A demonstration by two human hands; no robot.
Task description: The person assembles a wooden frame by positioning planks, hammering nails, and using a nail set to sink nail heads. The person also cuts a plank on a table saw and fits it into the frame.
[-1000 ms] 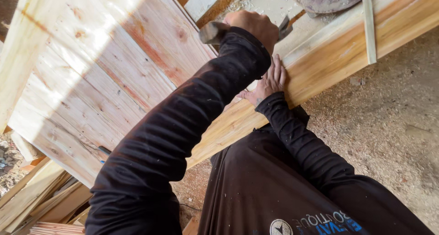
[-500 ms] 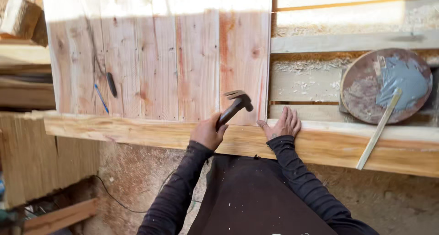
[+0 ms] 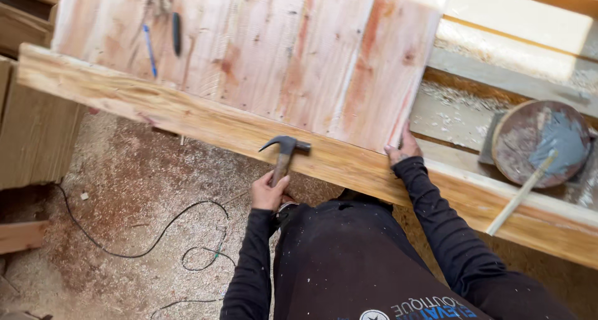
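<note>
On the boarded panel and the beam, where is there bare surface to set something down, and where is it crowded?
Bare: the panel between the pens and the right hand, and the beam left of the hammer held by the left hand. Crowded: right end, with the round pan and stick.

- Plank panel (image 3: 249,52): mostly bare; blue pen (image 3: 148,49) and dark marker (image 3: 176,33) obstruct its far-left corner.
- Right side: round pan (image 3: 541,142) and stick (image 3: 520,194) block passage.
</note>
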